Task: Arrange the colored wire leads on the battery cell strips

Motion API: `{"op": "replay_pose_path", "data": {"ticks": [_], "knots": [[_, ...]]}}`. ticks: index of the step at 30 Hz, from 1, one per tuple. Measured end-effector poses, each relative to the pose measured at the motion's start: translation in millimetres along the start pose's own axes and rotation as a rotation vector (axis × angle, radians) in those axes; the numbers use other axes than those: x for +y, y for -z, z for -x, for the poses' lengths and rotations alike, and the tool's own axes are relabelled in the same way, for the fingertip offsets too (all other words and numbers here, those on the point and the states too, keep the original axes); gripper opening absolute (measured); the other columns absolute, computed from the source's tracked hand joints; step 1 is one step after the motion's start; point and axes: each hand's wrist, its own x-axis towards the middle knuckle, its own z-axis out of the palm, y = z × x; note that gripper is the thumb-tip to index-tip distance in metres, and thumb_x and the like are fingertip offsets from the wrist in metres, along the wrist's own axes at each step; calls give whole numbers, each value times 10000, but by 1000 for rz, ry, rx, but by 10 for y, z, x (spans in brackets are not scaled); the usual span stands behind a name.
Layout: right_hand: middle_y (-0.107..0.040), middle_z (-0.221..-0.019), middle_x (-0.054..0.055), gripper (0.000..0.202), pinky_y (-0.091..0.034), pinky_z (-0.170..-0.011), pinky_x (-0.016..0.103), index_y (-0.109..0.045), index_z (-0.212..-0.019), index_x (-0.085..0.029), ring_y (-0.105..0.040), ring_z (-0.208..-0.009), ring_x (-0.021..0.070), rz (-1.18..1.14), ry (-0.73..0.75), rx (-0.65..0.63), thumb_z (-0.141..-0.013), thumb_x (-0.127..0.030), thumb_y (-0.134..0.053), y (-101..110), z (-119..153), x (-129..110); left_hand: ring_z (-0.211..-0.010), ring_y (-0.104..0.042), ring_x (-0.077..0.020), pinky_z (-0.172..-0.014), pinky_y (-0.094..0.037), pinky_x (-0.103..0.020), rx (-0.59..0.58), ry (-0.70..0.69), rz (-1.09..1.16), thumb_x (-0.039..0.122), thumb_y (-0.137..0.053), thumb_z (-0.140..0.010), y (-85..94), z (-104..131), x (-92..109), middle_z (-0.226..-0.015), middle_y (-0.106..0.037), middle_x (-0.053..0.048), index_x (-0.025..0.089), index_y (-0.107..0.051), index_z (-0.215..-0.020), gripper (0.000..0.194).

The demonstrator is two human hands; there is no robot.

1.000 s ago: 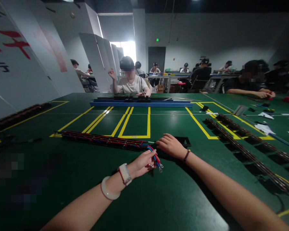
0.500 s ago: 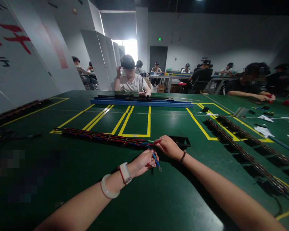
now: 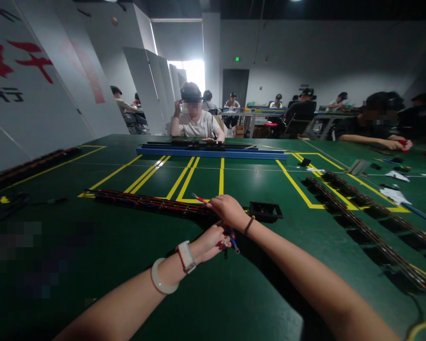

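Observation:
A long black strip with red, blue and other wires [image 3: 152,202] lies across the green table [image 3: 262,293]. Its right end is hidden behind my hands. My right hand [image 3: 227,208] is closed on a red wire [image 3: 200,199], whose bare metal tip points left. Just below, my left hand [image 3: 215,241] is closed round a blue wire [image 3: 232,240] with a metal ring lug at its end. Something red shows at the left fingers. Right of my hands a black rectangular socket frame [image 3: 265,211] sits on the table.
Blue rails [image 3: 213,153] lie at the far side, before a seated person [image 3: 197,118]. Long black wired strips [image 3: 362,227] lie on the right, another strip [image 3: 31,163] on the left. Yellow tape lines [image 3: 221,175] mark the table. Paper scraps [image 3: 395,194] lie at right.
My right hand has moved left and swung the red wire's tip away to the left. My left hand keeps its hold on the blue wire. The view has shifted slightly.

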Motion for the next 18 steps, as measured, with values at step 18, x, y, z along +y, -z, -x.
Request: {"op": "replay_pose_path", "data": {"ticks": [18], "knots": [[-589,-833,46,249,-280,-789,306,-616,-966,-218,-473,-821,169,215,-67,32,-916,-280,-381,-49,666,467,-366,-383,-42,-424,-361,-196,30,53,-346,292,-373,-872,64,55,222,-617,-543,3,147,-447,-817,172]]}}
